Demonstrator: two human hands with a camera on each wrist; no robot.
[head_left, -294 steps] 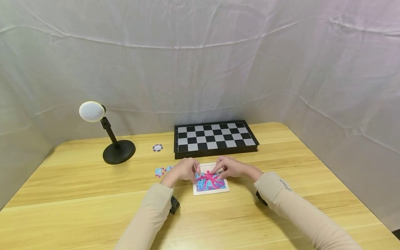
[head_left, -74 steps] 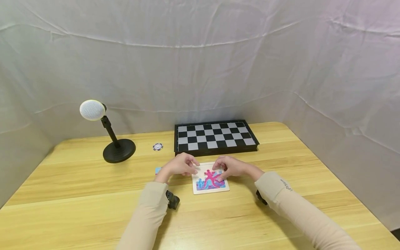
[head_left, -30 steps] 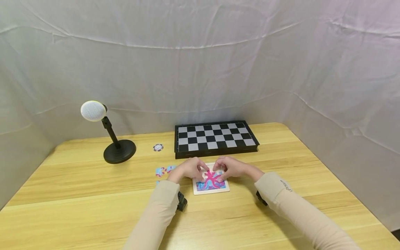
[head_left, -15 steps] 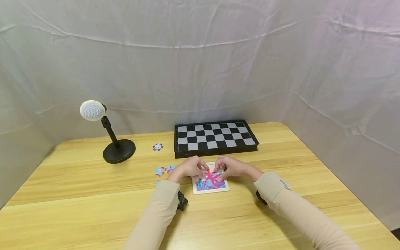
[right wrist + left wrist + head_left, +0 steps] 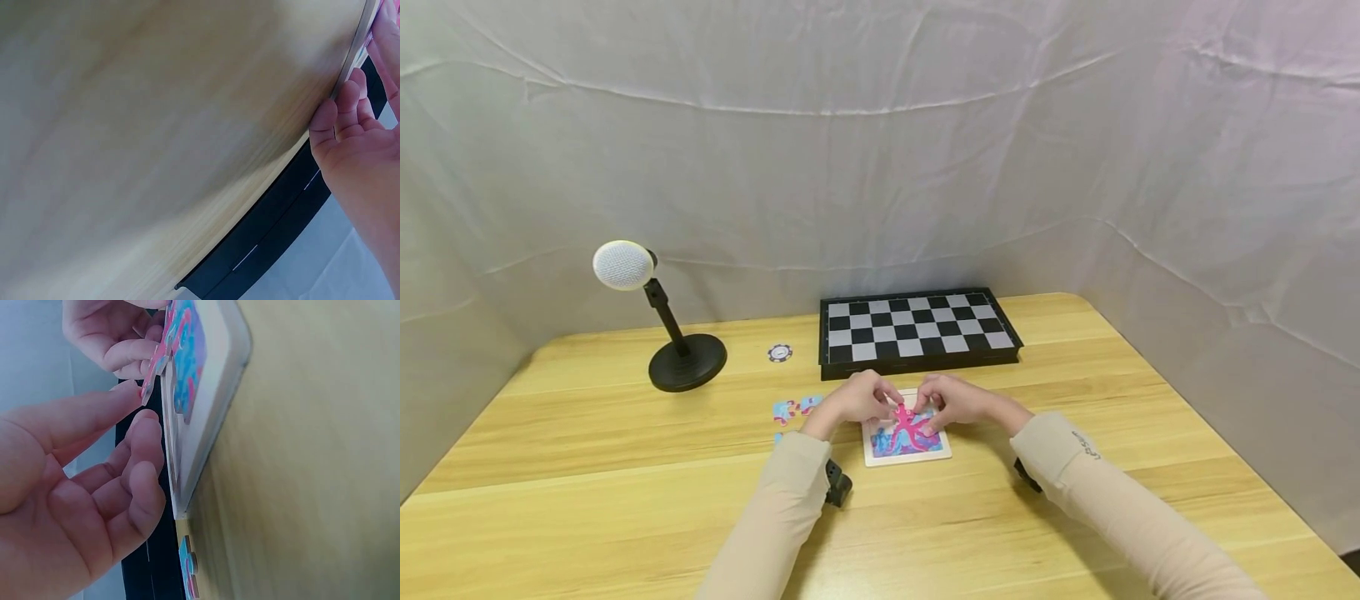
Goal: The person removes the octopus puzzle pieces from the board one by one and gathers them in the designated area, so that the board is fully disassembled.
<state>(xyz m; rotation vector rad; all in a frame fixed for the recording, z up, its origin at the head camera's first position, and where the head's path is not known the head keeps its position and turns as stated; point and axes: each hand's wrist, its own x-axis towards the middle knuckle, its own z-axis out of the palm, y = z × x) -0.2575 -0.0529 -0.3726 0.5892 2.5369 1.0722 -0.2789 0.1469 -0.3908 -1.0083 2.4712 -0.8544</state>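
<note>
Rn L hand (image 5: 865,397) has thumb + index tips together, clamped on the edge of a pink puzzle piece (image 5: 150,382); its other fingers are bent & loose underneath. R hand (image 5: 953,402) is bent over the tray's R side, thumb over the pic, index near the octopus head, rest of fingers at the tray edge; can't tell if they grip it.

Piece is over the mid of the tray (image 5: 910,460), tilted, its L edge up off the base in the L wrist view. Its own long axis is partly hid by fingers. Octopus pic runs front-to-back, head twd the chessboard, arms spread twd the near rim. Tray lies flat, a bit askew, pale base bare at the far end & upper L.

L of the tray: 2 loose pieces (image 5: 784,412) side by side, plus a bit of a 3rd piece (image 5: 778,438) by the L sleeve (image 5: 778,483).

Further out: chessboard (image 5: 917,329) behind the tray, long axis L-R; poker chip (image 5: 780,352) flat to its L; then mic (image 5: 625,267) on a blk stand (image 5: 688,363), head tilted up-L. All on a wood table (image 5: 625,517), w/ a grey cloth (image 5: 880,192) behind.
</note>
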